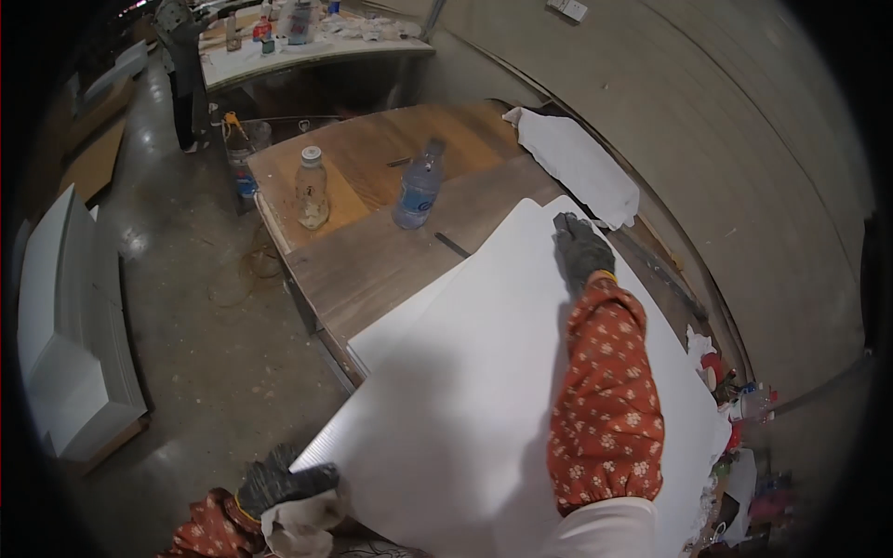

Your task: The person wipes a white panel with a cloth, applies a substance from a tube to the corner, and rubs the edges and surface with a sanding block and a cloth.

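Note:
A large white panel (465, 372) lies slantwise over the workbench, its near left edge reaching past the bench. My right hand (586, 253), in a dark grey glove, rests near the panel's far corner. Its fingers are closed around what looks like a small dark block (562, 221), mostly covered by the glove. At the near left corner of the panel is my left hand (288, 485), also gloved. A crumpled white cloth (302, 523) bunches under its closed fingers. Red floral sleeve covers (605, 400) are on both my forearms.
A clear jar (313, 191) and a plastic bottle (419, 189) stand on the wooden bench (363, 153). A white sheet (581, 172) lies along its far right edge. Stacked white panels (70, 325) stand at left. Behind, a person (181, 74) stands by a cluttered table (316, 58).

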Tool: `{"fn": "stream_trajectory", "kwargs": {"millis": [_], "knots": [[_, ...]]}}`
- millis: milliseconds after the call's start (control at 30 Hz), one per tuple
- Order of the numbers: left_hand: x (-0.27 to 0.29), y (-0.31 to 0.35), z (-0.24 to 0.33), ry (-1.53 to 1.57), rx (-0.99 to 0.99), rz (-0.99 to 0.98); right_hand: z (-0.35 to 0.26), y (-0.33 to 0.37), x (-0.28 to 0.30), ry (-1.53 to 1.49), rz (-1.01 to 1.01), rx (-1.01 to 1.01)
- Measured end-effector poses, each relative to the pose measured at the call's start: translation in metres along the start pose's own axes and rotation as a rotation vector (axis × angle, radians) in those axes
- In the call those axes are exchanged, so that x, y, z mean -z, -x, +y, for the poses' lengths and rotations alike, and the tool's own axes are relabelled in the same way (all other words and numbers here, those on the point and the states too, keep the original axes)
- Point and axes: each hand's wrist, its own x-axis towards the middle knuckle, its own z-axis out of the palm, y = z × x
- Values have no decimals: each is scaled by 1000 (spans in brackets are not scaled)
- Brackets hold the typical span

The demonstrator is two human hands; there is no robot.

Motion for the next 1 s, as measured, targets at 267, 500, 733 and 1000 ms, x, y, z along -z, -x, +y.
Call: {"fn": "stream_trajectory", "kwargs": {"millis": [267,500,733,1000], "knots": [[8,-33,-25,907,817,-107,106,50,-10,168,-114,-569],[2,-40,-33,893,977,-2,-54,-70,-51,55,57,-124],[-8,-37,-8,863,1182,148,-12,-50,-27,-26,-96,-64],[-8,-35,-28,956,1023,71,-73,-78,-47,13,-11,-60]]}}
